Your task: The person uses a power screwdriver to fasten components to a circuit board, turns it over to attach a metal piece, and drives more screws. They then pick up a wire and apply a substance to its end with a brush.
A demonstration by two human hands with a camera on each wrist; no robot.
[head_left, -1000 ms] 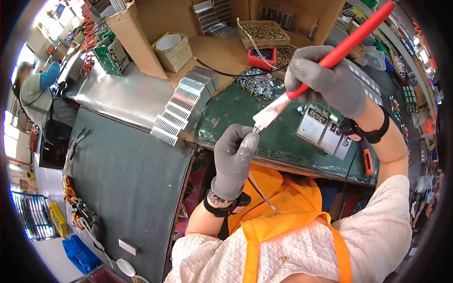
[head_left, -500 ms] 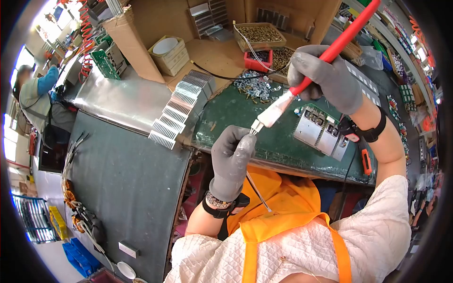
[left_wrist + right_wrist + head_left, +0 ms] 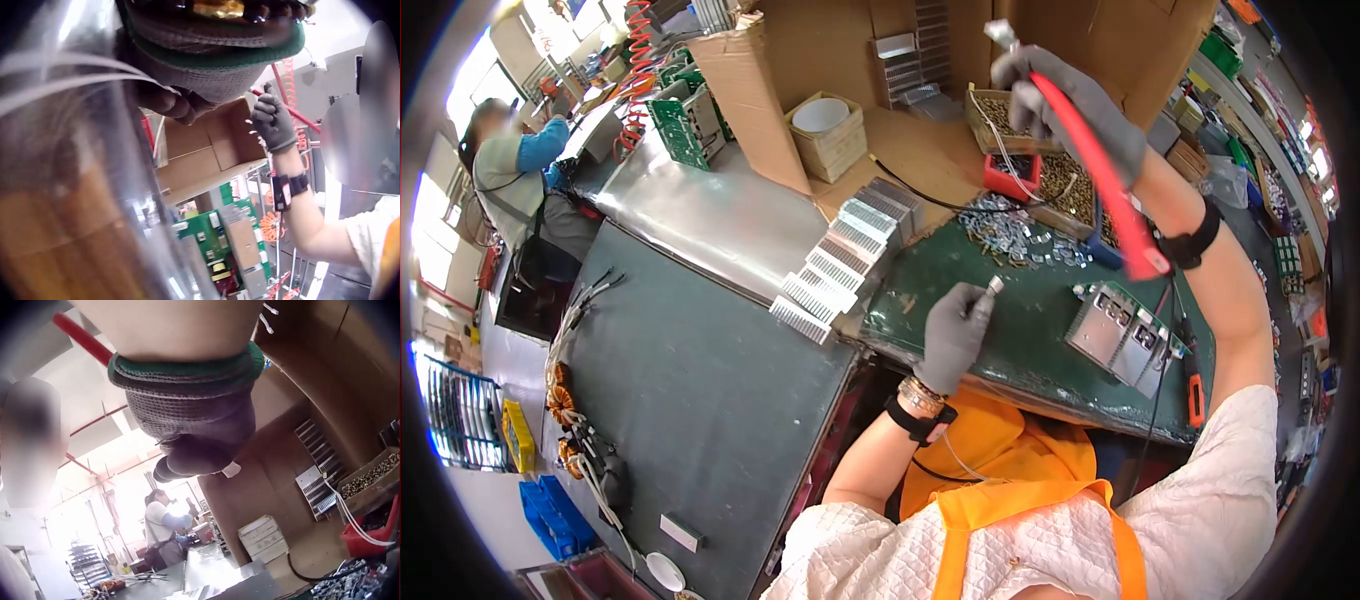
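My gloved left hand (image 3: 955, 335) is over the front edge of the green bench, pinching a cable between thumb and fingers. The cable's small white-smeared end (image 3: 996, 285) sticks out past the fingertips. White strands of the cable (image 3: 81, 80) trail from the hand in the left wrist view. My gloved right hand (image 3: 1080, 110) is raised in front of the cardboard box, gripping a red-handled brush (image 3: 1100, 185). Its white-coated tip (image 3: 1000, 35) points up and away, apart from the cable; its handle slants down towards the wrist. In the right wrist view the fingers curl round the brush, hiding most of it.
A finned metal board (image 3: 1125, 335) lies on the bench, with an orange-handled tool (image 3: 1195, 395) beside it. Behind are loose metal clips (image 3: 1000, 225), a red bin (image 3: 1012, 178) and a wooden tray of brass parts. Stacked heatsinks (image 3: 835, 260) stand left. Another person (image 3: 530, 180) works far left.
The brush has left the cable end: my right hand has lifted it up and away, and its tip now points upward. My left hand still pinches the cable. The head view has shifted.
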